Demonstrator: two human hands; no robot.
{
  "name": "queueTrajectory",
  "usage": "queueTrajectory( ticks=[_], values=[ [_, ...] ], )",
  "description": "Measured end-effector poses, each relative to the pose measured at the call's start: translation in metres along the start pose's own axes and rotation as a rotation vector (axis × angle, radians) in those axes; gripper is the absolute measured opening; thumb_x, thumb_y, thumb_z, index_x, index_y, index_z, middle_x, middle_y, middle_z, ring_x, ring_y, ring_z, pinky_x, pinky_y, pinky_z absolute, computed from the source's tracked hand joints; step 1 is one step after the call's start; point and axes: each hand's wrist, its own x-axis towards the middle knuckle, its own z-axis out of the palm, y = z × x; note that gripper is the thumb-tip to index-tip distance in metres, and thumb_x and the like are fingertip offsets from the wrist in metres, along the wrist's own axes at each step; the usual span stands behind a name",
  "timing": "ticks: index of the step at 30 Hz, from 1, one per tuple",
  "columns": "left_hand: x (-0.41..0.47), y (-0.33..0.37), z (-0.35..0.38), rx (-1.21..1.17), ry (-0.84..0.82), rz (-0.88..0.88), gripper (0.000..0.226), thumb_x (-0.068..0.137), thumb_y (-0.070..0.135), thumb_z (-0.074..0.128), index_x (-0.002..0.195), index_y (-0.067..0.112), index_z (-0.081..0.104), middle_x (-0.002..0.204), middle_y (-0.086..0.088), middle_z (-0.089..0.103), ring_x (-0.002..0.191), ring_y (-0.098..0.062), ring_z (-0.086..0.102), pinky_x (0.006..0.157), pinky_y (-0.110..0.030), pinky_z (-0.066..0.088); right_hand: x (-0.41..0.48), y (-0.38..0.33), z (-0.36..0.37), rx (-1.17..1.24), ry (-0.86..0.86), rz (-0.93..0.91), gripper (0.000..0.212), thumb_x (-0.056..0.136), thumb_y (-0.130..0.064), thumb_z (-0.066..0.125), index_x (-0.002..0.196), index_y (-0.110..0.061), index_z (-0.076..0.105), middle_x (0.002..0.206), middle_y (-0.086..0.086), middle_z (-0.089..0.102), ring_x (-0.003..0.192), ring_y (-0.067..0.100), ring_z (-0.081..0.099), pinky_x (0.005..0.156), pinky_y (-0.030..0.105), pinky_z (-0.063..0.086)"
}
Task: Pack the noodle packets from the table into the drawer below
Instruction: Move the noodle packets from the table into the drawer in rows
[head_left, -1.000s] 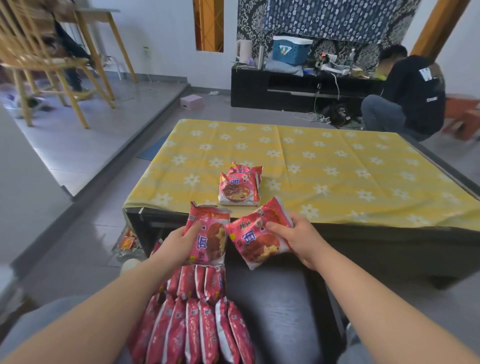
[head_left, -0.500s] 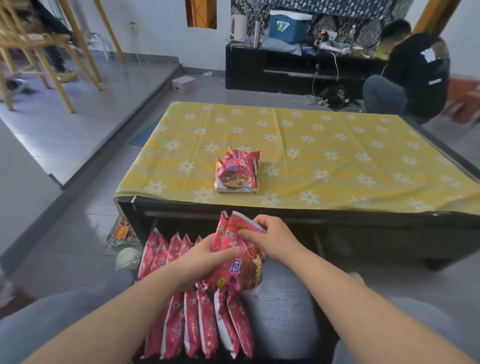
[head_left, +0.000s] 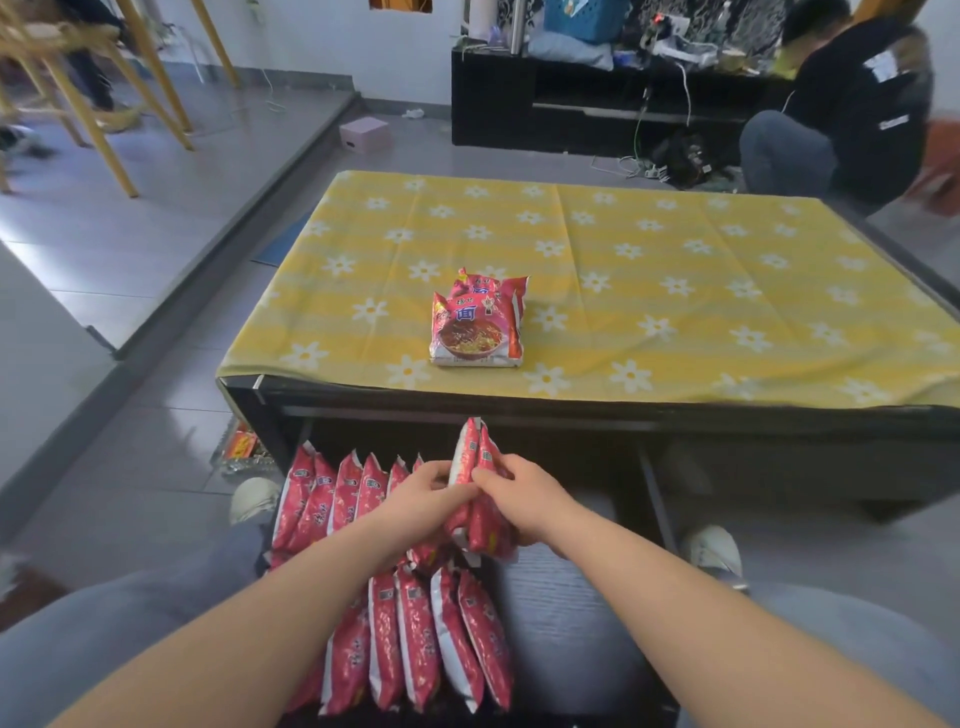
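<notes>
Two red noodle packets (head_left: 475, 457) stand on edge, pressed together, at the right end of the back row in the open dark drawer (head_left: 566, 613). My left hand (head_left: 421, 501) grips them from the left and my right hand (head_left: 524, 499) from the right. Several more red packets stand upright in two rows: a back row (head_left: 337, 493) and a front row (head_left: 431, 639). A small stack of packets (head_left: 475, 327) lies flat on the yellow flowered tablecloth (head_left: 675, 291) near the table's front edge.
The drawer's right half shows bare dark wood. My knees flank the drawer, with white shoes (head_left: 714, 551) on the grey floor. A person in black (head_left: 852, 104) crouches beyond the table by a black cabinet (head_left: 571, 104). Wooden chair legs (head_left: 104, 104) stand at far left.
Both hands came down from table height into the drawer, turning the two packets from face-up to standing on edge and pressing them together beside the back row.
</notes>
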Motion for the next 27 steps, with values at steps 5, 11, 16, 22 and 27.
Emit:
queueTrajectory(
  ticks=[5,11,16,22,27],
  values=[
    [0.012,-0.008,0.007,-0.144,-0.04,-0.12,0.035,0.103,0.015,0.049,0.135,0.024,0.061,0.108,-0.007,0.08,0.096,-0.02,0.078,0.076,-0.032,0.062,0.011,0.01,0.002,0.104,-0.086,0.073,0.063,0.096,-0.048,0.062,0.154,-0.03,0.043,0.132,-0.001,0.065,0.114,0.022,0.067,0.101,0.048,0.057],
    [0.023,-0.017,0.002,-0.122,0.013,-0.203,0.043,0.1,0.008,0.048,0.14,0.018,0.058,0.12,-0.016,0.074,0.111,-0.033,0.072,0.096,-0.047,0.061,0.025,0.013,0.016,0.088,-0.191,0.136,0.053,0.1,-0.043,0.058,0.15,-0.035,0.042,0.133,0.003,0.064,0.111,0.026,0.069,0.085,0.05,0.065],
    [0.026,-0.014,-0.012,0.626,0.255,-0.02,0.032,0.1,0.021,0.048,0.124,0.018,0.07,0.085,0.006,0.069,0.07,-0.012,0.069,0.053,-0.019,0.053,0.036,0.022,0.037,0.083,-0.212,0.109,0.049,0.106,-0.047,0.048,0.154,-0.041,0.04,0.115,-0.018,0.063,0.085,-0.003,0.065,0.06,0.018,0.054],
    [0.022,-0.038,-0.03,1.134,0.367,0.154,0.054,0.1,0.048,0.048,0.151,0.031,0.042,0.15,-0.006,0.047,0.139,-0.028,0.042,0.112,-0.046,0.043,0.055,0.046,0.066,-0.183,-0.109,0.073,0.069,0.103,-0.067,0.035,0.165,-0.047,0.011,0.176,0.009,0.003,0.162,0.037,-0.003,0.13,0.053,0.008],
    [0.026,-0.058,-0.048,1.221,0.415,-0.014,0.077,0.094,0.075,0.026,0.16,0.045,0.0,0.174,-0.007,-0.011,0.156,-0.042,-0.021,0.116,-0.076,-0.006,0.063,0.041,0.102,-0.103,0.083,0.217,0.08,0.099,-0.073,0.036,0.165,-0.044,-0.001,0.176,0.006,-0.003,0.159,0.042,0.01,0.129,0.054,0.017]
  ],
)
